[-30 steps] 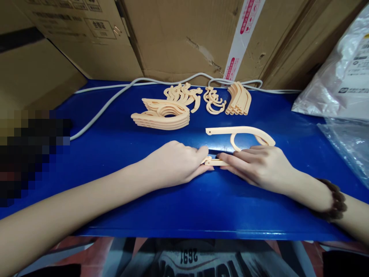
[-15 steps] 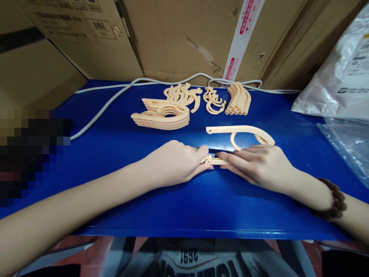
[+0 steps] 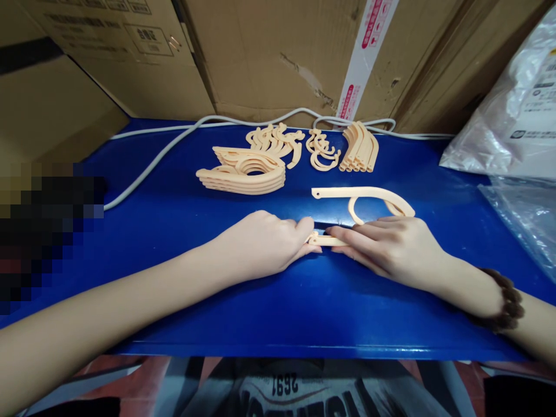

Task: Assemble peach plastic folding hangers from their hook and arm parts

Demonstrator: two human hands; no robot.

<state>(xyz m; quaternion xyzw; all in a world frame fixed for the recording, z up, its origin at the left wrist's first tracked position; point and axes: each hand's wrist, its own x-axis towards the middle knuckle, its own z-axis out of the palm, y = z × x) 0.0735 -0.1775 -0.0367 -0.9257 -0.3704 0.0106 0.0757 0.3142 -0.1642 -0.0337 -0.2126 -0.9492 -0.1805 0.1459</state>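
My left hand is closed in a pinch on a beige plastic hanger part, mostly covered by the fingers. My right hand grips a beige hanger arm, whose end with a pivot hole points left and meets the other part between my fingertips. Just behind the right hand lies a curved hanger arm with a ring-like curved piece under it, partly hidden by the knuckles. Beyond the left hand is a stack of folded hangers.
Behind the stack lie loose curved pieces, hooks and a pile of hanger arms on the blue table. A white cable runs along the back before cardboard boxes. Plastic bags lie at right.
Both hands keep their grip and place, joined at the same parts. The view has shifted very slightly; nothing else visibly moves.
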